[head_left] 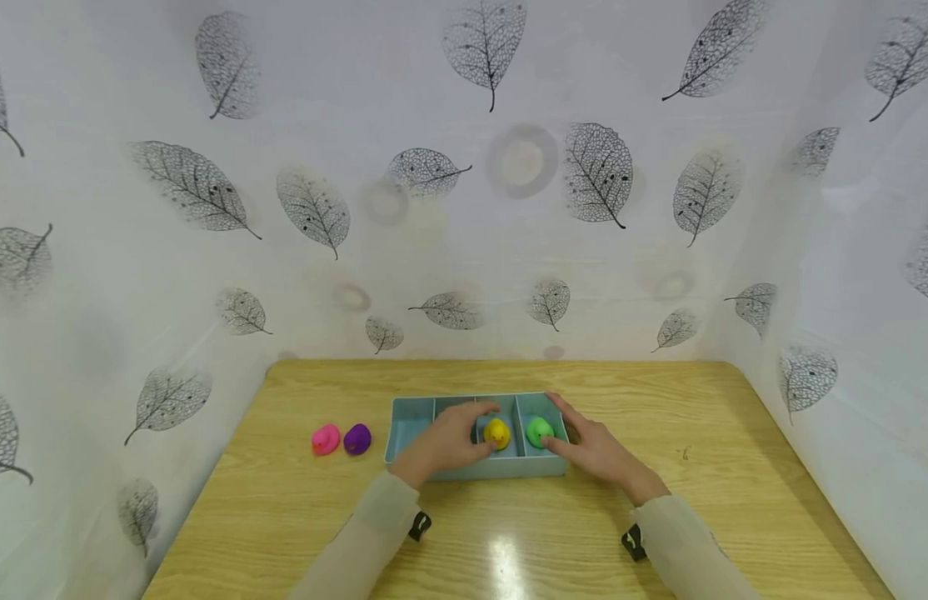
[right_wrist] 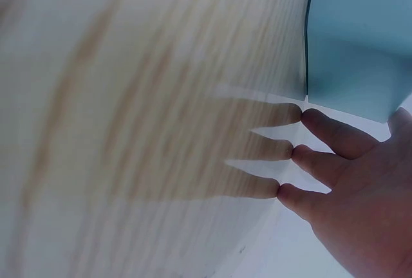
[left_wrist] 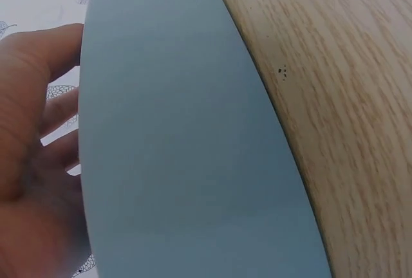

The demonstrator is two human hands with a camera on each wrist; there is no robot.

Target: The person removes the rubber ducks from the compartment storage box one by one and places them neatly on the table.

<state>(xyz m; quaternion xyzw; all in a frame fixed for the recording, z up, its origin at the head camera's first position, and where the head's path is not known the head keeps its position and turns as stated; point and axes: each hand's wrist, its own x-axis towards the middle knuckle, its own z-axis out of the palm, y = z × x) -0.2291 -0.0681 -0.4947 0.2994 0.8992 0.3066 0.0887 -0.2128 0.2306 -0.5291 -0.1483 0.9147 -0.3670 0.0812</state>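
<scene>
A blue-grey divided box (head_left: 501,468) stands on the table with a yellow toy duck (head_left: 497,433) in one compartment and a green toy duck (head_left: 540,431) in the rightmost one. My left hand (head_left: 451,440) reaches over the box, thumb and index finger spread around the yellow duck. In the left wrist view the box's long wall (left_wrist: 167,123) covers part of that hand. At the box's right end is my right hand (head_left: 595,448), its thumb reaching in at the green duck. Its other fingers (right_wrist: 322,165) extend outside the box, tips down at the tabletop.
Left of the box, a pink toy duck (head_left: 326,439) and a purple toy duck (head_left: 356,439) sit side by side on the wooden table (head_left: 284,517). White sheeting (head_left: 464,250) printed with dark leaves encloses the back and sides.
</scene>
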